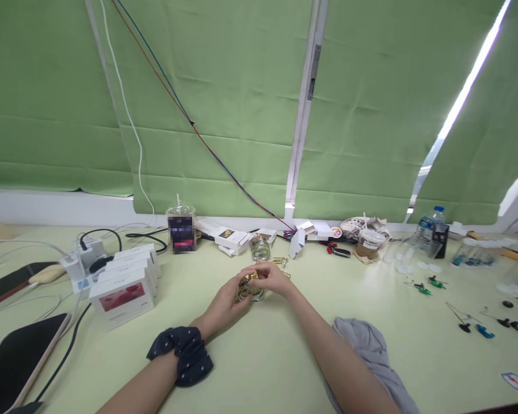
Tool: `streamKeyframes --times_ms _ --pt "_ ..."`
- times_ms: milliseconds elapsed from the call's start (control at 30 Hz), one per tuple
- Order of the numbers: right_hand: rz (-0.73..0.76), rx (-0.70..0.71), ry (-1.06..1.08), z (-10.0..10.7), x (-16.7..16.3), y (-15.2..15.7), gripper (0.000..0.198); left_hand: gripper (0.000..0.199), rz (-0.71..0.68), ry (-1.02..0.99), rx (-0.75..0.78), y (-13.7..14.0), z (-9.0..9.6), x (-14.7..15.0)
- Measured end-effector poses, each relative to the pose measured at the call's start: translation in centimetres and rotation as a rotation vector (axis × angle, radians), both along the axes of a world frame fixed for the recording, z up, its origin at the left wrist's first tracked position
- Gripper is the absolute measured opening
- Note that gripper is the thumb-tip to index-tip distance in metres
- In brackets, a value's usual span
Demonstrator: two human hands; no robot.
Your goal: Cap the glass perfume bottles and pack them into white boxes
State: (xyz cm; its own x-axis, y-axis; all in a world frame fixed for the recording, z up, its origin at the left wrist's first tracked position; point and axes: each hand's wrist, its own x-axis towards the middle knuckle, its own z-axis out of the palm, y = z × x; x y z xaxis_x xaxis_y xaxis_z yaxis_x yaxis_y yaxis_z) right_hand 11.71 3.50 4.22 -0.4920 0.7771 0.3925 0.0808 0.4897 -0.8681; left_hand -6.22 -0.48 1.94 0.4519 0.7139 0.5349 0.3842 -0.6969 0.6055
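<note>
A small round clear-glass bottle with gold-coloured parts stands on the table in front of me. My left hand wraps round its left side and holds it. At the top of the bottle, my right hand pinches a small gold-coloured piece; its exact kind is partly hidden by the fingers. Just behind my hands is a similar glass bottle. Some small gold-coloured cylinders lie beside it, near my right hand.
White boxes stand in a row on the left, near chargers, cables and a dark tablet. Opened white cartons and a lidded tub line the back. Grey cloth lies by my right forearm; small coloured parts lie right.
</note>
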Motion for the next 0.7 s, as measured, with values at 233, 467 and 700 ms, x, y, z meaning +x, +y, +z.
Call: streamKeyframes --times_ms 233,467,700 --pt "0.078 -0.08 -0.013 0.1 0.2 0.6 0.03 0.051 0.008 0.003 -0.038 0.1 -0.1 -0.2" --pt "0.079 -0.059 -0.089 -1.1 0.4 0.7 0.069 0.049 -0.001 -0.01 -0.082 -0.2 0.2 -0.4" --pt "0.034 -0.013 -0.143 -2.4 0.5 0.7 0.036 0.052 -0.002 -0.085 -0.136 -0.2 -0.7 -0.6"
